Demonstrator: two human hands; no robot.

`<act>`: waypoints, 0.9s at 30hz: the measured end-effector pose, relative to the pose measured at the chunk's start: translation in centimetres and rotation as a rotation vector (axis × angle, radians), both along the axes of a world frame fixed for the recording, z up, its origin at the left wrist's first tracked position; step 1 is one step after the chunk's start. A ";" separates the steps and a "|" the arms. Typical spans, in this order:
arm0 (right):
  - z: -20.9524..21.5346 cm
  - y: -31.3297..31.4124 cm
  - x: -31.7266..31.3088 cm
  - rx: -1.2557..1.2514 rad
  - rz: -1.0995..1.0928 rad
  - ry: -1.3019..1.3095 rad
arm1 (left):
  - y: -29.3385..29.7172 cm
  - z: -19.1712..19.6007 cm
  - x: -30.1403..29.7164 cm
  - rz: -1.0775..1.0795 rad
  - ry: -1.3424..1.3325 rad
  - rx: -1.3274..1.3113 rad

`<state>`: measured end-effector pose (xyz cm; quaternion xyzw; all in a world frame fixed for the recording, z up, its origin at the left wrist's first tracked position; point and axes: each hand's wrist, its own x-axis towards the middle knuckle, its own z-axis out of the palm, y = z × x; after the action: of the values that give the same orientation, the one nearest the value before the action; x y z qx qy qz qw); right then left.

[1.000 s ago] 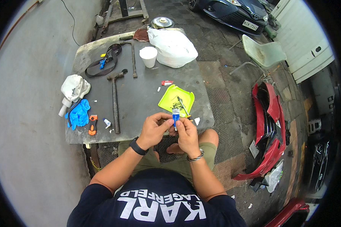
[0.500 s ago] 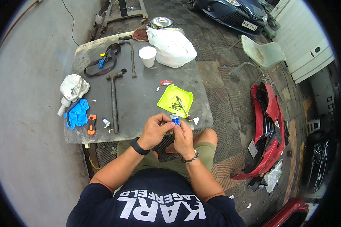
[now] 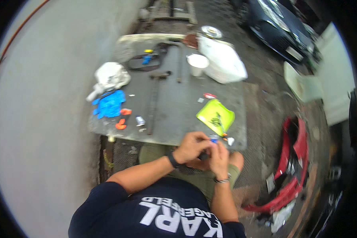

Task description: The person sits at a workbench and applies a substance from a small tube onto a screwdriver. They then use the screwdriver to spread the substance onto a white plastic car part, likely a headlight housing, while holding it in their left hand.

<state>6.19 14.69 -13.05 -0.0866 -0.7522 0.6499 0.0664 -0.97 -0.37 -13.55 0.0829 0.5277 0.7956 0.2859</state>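
My left hand (image 3: pixel 193 146) and my right hand (image 3: pixel 218 158) meet above the table's near edge. Pinched between their fingertips is a small blue-and-silver packet (image 3: pixel 214 139), mostly covered by the fingers. Just beyond lies a bright yellow-green tray (image 3: pixel 208 112) with dark marks on it and a thin tool (image 3: pixel 222 127) across it. A white scrap (image 3: pixel 231 141) sits by the tray's near corner. Past the tray are a small red packet (image 3: pixel 210 96) and a small white piece (image 3: pixel 200 100). Motion blur softens the details.
On the table (image 3: pixel 174 115) lie a hammer (image 3: pixel 152 107), another long-handled hammer (image 3: pixel 179 63), a strap (image 3: pixel 144 68), blue gloves (image 3: pixel 110 104), an orange scraper (image 3: pixel 123 119) and a small tube (image 3: pixel 140 121). A white cup (image 3: pixel 197 64) stands by a white plastic bag (image 3: pixel 223 59). A red bumper (image 3: pixel 291 166) rests on the floor.
The whole view has shifted, so the table and hands appear further right and lower. Both hands still hold the packet, with less of it showing.
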 end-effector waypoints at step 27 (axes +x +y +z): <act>0.7 0.0 -0.5 -0.160 0.086 -0.029 | -0.5 -0.1 -0.2 0.054 -0.037 0.067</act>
<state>5.72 14.72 -12.34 -0.0684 -0.7016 0.7090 0.0204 -1.17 -0.91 -13.68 0.0636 0.4976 0.8215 0.2712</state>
